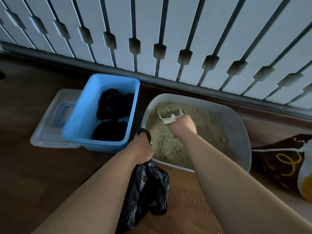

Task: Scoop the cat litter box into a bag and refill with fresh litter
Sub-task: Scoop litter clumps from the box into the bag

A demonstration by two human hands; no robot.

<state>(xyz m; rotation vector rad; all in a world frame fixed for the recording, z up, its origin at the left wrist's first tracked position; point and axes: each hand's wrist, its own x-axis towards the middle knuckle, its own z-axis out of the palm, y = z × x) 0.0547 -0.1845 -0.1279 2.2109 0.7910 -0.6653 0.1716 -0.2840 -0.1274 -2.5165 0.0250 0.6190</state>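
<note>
- Left hand [141, 146]: clenched round the gathered neck of a black plastic bag [150, 188]; the bag hangs below the hand, crumpled, down toward the floor [42, 174]
- Right hand [183, 126]: fist closed on the handle of a white scoop [170, 116]; the scoop's head shows just beyond the knuckles, set into the litter
- Litter box [239, 130]: grey, rounded tray, lying under the right hand and just to the right of the left hand; its near left rim is close beside the left hand
- Litter [168, 146]: pale greenish-tan grains covering the tray bottom, around and below the right hand, with a few darker clumps on the far right
- Spilled grains [187, 188]: scattered on the floor between the two forearms, in front of the tray
- Blue tub [79, 122]: rectangular, just beyond and left of the left hand, holding two black bundles [113, 105]
- Clear plastic lid [49, 130]: flat on the floor, farther left of the left hand, partly under the tub
- Litter sack [283, 164]: dark brown with yellow markings, well to the right of the right hand, past the tray
- Slatted white wall [168, 31]: beyond both hands, behind the tub and tray
</note>
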